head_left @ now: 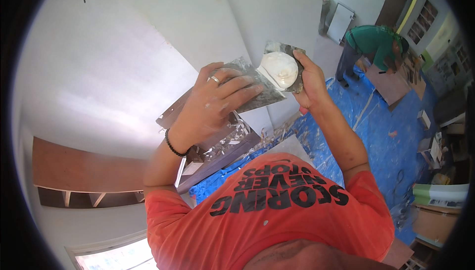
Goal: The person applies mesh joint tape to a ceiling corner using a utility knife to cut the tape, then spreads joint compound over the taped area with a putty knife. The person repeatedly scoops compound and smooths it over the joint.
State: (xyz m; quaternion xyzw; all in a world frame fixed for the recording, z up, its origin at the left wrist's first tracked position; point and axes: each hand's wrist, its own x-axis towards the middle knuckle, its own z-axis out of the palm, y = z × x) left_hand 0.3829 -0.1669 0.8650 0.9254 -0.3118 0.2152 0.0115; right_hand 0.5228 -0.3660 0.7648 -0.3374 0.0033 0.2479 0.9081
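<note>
My left hand [215,97], with a ring and a dark bead bracelet, grips a long, flat, putty-smeared plate [264,99]. Its fingers lie across the plate's upper face, and the thumb is hidden. In my right hand [312,82] is a smaller dark rectangular plate [273,47], pinched at its right edge with the thumb on top. A round, smooth mound of white putty [283,70] sits on this smaller plate. The two plates meet edge to edge, with a white streak of putty along the join.
A pale wall [123,62] rises on the left and ahead. Below my hands is a dark ledge [222,158] strewn with debris. Blue sheeting [341,116] covers the floor. At the far right a person in green [368,42] bends over brown boards [391,84]. Boxes [430,151] stand at the right.
</note>
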